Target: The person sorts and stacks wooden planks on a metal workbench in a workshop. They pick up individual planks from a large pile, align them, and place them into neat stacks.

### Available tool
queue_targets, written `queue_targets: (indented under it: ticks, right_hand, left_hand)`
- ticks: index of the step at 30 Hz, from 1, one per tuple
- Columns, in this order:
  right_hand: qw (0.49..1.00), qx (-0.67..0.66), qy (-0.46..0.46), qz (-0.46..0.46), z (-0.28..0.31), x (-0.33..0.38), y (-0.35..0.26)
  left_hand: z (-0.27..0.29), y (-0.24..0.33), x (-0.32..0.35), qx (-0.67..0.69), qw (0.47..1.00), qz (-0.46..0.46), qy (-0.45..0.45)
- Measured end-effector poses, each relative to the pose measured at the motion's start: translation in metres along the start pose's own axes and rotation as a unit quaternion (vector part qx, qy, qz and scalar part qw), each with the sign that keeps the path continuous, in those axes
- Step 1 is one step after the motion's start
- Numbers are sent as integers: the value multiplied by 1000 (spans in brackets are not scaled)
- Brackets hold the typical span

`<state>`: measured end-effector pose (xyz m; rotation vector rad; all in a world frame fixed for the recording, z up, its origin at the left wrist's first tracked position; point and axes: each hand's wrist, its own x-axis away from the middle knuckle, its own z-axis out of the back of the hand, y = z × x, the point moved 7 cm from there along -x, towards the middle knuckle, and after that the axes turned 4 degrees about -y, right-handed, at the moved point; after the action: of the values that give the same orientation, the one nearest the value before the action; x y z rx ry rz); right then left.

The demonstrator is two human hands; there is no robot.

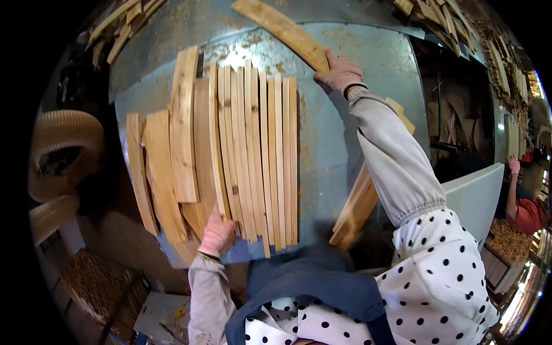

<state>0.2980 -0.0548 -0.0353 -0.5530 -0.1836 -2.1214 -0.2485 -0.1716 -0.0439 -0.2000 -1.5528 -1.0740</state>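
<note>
My right hand (343, 73), in a pinkish knit glove, reaches out to the far side of the metal table. Its fingers are closed on the near end of a flat wooden board (283, 30), which slants away to the upper left. My left hand (218, 234), gloved alike, is at the near end of a long wooden strip (217, 138), gripping it; part of the fingers is hidden. That strip is the leftmost of a row of several narrow strips (265, 155) lying side by side. Left of them lie wider boards (184, 132), partly overlapping.
More boards (357, 207) lie under my right arm at the table's right side. The metal table (322, 138) carries scattered sawdust. A ribbed hose (66, 144) is at the left. Wood offcuts (129, 23) are piled at the far left. A person in red (526, 207) is at far right.
</note>
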Motion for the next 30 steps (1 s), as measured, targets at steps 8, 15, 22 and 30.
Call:
queue_targets:
  ticks: [8, 15, 22, 30]
  right_hand:
    - [827, -536, -150, -75, -104, 266, -20]
    - [863, -420, -270, -72, -208, 398, -24]
    - [864, -494, -87, -29, -154, 246, -37]
    - [935, -300, -35, -186, -91, 119, -51]
  left_hand:
    - [-2, -19, -4, -52, 998, -20, 31]
    - [-39, -88, -7, -222, 965, -31, -138]
    - [-6, 42, -59, 2, 971, -188, 144]
    - [22, 150, -136, -96, 982, -54, 151]
